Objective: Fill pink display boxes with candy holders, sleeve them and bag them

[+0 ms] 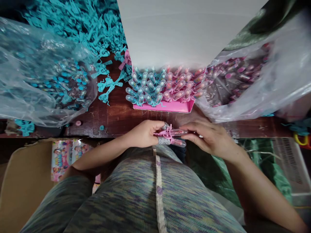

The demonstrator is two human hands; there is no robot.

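Note:
Just beyond the table's front edge, my left hand (143, 133) is closed on a pink plastic holder (167, 132). Grey wrapping covers the tips of its thumb and finger. Two clear capsule tubes (178, 142) with pinkish contents stick out of the holder to the right, side by side. My right hand (210, 137) pinches the rounded end of the upper tube between thumb and fingertips. Behind both hands stands a pink display box (165, 107) with a raised white lid, filled with rows of similar capsules, blue-based at left and pink-based at right.
A clear bag of blue-capped capsules (65, 81) lies at left, before a heap of turquoise plastic holders (77, 26). Another bag with pink-capped capsules (240, 74) is at right. Small loose caps (102, 127) lie by the table edge. Below left is a cardboard box (29, 174).

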